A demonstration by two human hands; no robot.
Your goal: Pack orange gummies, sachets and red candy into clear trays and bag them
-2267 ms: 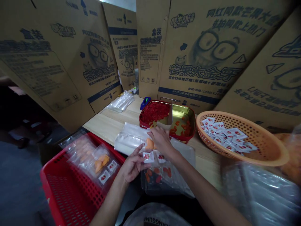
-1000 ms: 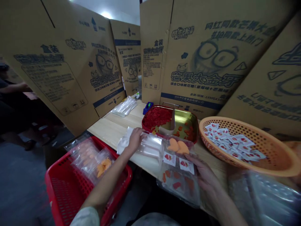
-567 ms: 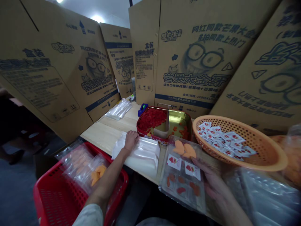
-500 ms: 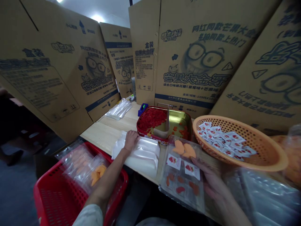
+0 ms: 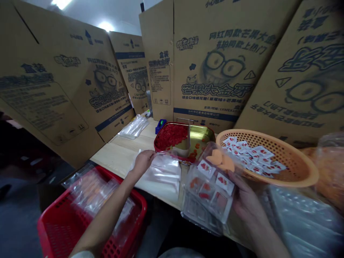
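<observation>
My right hand [image 5: 245, 200] holds up a tilted clear plastic tray [image 5: 200, 211], which looks wrapped in clear film. It carries two orange mango-shaped pieces [image 5: 221, 161], two white sachets with red prints [image 5: 206, 169] and several small red and orange pieces [image 5: 202, 190]. My left hand [image 5: 143, 161] pinches the edge of a clear plastic bag [image 5: 163, 157] on top of a white-looking stack of bags [image 5: 161, 179], on the pale wooden table [image 5: 120, 154].
A red perforated crate [image 5: 67, 218] holds filled clear bags. Behind stand a divided tin tray [image 5: 172, 138] of red and orange pieces, a blue tape dispenser [image 5: 160, 125] and an orange basket [image 5: 268, 143] of sachets. Large printed cartons [image 5: 215, 71] stand behind the table.
My right hand has lifted the clear tray and tilted it up toward me. My left hand now raises the edge of the top bag. The view has swung slightly left.
</observation>
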